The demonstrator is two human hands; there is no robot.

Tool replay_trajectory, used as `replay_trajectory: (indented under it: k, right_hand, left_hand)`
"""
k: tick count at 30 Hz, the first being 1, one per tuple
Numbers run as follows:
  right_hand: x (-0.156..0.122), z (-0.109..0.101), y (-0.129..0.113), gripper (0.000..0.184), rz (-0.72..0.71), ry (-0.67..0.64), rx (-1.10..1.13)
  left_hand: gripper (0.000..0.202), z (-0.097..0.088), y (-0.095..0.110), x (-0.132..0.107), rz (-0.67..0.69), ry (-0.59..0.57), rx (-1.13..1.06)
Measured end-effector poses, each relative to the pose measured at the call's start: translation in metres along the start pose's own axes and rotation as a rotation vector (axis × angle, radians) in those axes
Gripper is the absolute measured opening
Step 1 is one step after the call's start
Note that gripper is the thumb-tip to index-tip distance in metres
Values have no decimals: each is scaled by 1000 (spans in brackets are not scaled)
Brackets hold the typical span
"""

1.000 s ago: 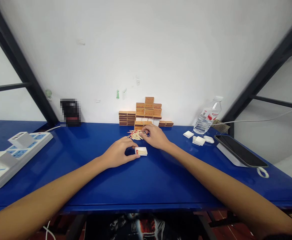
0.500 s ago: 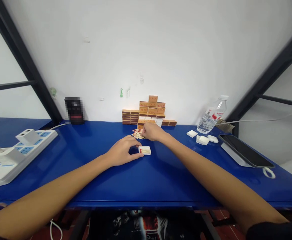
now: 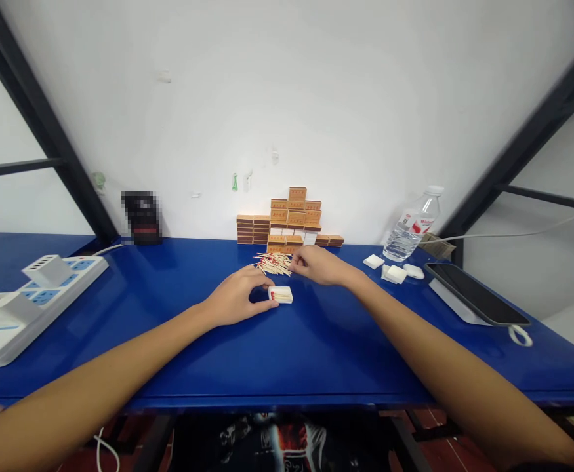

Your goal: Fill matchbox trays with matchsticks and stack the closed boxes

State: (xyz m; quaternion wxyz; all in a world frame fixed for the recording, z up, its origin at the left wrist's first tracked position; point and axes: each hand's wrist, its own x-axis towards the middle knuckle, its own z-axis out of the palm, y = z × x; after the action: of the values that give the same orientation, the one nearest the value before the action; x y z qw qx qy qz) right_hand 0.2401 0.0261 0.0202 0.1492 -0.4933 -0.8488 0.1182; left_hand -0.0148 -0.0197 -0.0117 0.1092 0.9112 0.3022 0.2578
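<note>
A small white matchbox tray (image 3: pixel 287 290) with a few red-tipped matches inside lies on the blue table. My left hand (image 3: pixel 232 298) grips its left end between thumb and fingers. Just behind it is a loose heap of matches (image 3: pixel 274 264) with pale sticks and red heads. At the heap's right edge, my right hand (image 3: pixel 319 265) has its fingertips pinched together; whatever is between them is too small to make out. Orange-brown matchboxes (image 3: pixel 279 216) stand stacked against the wall behind the heap.
A white power strip (image 3: pixel 70 292) with plugs lies at the left. Near the wall is a dark, pixelated object (image 3: pixel 143 219). To the right are a water bottle (image 3: pixel 412 226), small white pieces (image 3: pixel 395 274) and a phone (image 3: pixel 476 294) propped on a white stand.
My right hand has drawn back slightly to the right from the match heap, exposing more of it. My left hand keeps its grip on the tray. The view has shifted slightly.
</note>
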Motion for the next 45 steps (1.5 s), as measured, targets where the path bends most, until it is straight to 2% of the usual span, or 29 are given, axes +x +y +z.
replay_trajectory:
  k: [5, 10, 19, 39, 45]
  right_hand:
    - [-16, -6, -4, 24, -125, -33, 238]
    - [-20, -6, -18, 30, -155, -115, 373]
    - [-21, 2, -19, 21, -167, -201, 291]
    - [-24, 0, -28, 17, -277, -155, 222]
    - [-25, -1, -27, 17, -253, -151, 220]
  left_hand:
    - [30, 1, -3, 0, -8, 11, -2]
    - [29, 2, -4, 0, -15, 15, -2]
    - [30, 1, -5, -1, -17, 3, -4]
    - [30, 1, -6, 0, -13, 14, -10]
    - [29, 1, -6, 0, -19, 6, 0]
